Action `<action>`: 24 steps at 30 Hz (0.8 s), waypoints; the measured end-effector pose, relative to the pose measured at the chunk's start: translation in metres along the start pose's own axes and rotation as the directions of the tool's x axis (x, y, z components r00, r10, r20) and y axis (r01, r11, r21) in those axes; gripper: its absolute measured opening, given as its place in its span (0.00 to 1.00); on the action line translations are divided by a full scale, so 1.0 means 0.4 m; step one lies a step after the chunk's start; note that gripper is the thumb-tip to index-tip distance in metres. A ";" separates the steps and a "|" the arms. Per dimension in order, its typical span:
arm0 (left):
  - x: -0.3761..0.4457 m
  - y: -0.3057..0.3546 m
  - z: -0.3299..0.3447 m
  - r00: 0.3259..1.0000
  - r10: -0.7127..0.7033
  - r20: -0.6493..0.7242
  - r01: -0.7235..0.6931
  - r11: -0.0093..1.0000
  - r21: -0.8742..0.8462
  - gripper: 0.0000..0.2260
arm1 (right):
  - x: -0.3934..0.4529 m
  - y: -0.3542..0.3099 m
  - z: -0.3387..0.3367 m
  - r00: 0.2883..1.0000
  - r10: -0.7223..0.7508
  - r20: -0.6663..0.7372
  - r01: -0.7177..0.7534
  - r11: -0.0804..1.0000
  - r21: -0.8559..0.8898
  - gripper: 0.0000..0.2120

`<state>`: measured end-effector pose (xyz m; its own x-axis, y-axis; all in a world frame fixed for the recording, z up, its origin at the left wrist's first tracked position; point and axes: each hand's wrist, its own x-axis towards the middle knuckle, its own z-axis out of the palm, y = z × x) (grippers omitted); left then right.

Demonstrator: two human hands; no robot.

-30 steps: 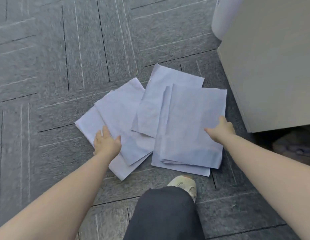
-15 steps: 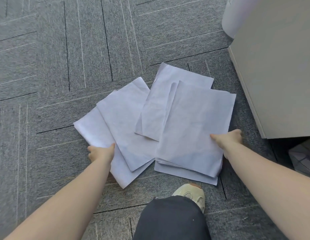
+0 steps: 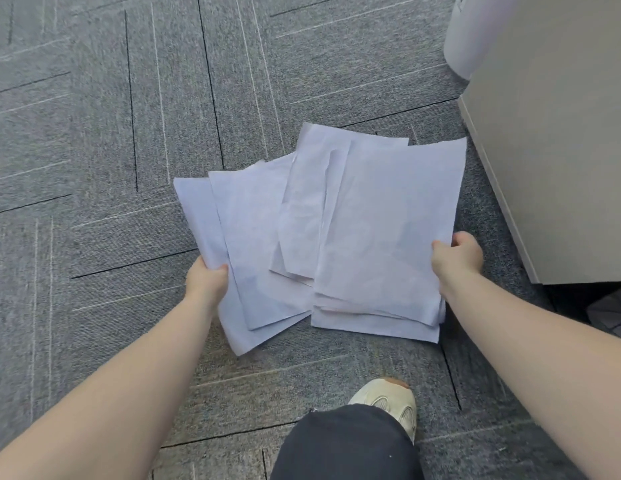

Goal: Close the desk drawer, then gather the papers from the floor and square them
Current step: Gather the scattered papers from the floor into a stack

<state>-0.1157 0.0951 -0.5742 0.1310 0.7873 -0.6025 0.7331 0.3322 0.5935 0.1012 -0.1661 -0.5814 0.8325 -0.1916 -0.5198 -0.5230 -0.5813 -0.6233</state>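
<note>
Currently: floor (image 3: 94, 133) fills nearly the whole frame, grey carpet tile with dark seams. Grey cabinet side (image 3: 562, 133) takes the upper right; whether its drawer is shut cannot be told from this angle, no drawer front shows.

Papers (image 3: 371, 220) sit at centre frame, a loose fan of white sheets, corners splayed. Right-hand sheets overlap into a thicker, part-aligned pile; left-hand sheets lie skewed and stick out toward lower left. Far edges seem to rest on the carpet, near edges look raised.

Left hand (image 3: 207, 280), centre left, is closed on the outer edge of the leftmost sheets, thumb on top. Right hand (image 3: 456, 259), centre right, is closed on the right edge of the thicker pile, fingers curled under it. Judgement: the hands grip opposite sides so the spread can be pushed inward into one stack without any sheet escaping.

Dark trouser knee (image 3: 343, 445) and pale shoe (image 3: 388, 403) sit at bottom centre, just short of the papers; crouched stance, likely for reach.

Gathering under way; squaring not yet done.
</note>
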 end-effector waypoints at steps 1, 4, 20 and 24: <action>0.005 0.010 0.001 1.000 -0.007 0.021 0.007 1.000 -0.008 0.15 | 0.003 -0.005 0.001 1.000 -0.008 -0.003 0.008 1.000 0.011 0.04; 0.016 0.029 0.004 0.994 -0.017 0.110 0.020 1.000 -0.025 0.13 | 0.011 -0.020 0.010 0.999 -0.020 0.036 0.021 1.000 -0.013 0.02; 0.024 0.112 0.061 0.910 -0.102 0.402 0.042 0.987 0.155 0.13 | 0.030 -0.083 0.118 0.909 -0.150 0.388 0.280 0.911 -0.304 0.15; 0.034 0.131 0.067 0.913 -0.141 0.384 0.203 0.971 -0.126 0.24 | 0.035 -0.084 0.129 0.887 -0.147 0.438 0.323 0.875 -0.361 0.11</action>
<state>-0.0576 0.1095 -0.5655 0.2724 0.4726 -0.8381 0.6545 0.5475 0.5215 0.1209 -0.1083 -0.5979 0.7355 0.2618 -0.6249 -0.1222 -0.8559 -0.5024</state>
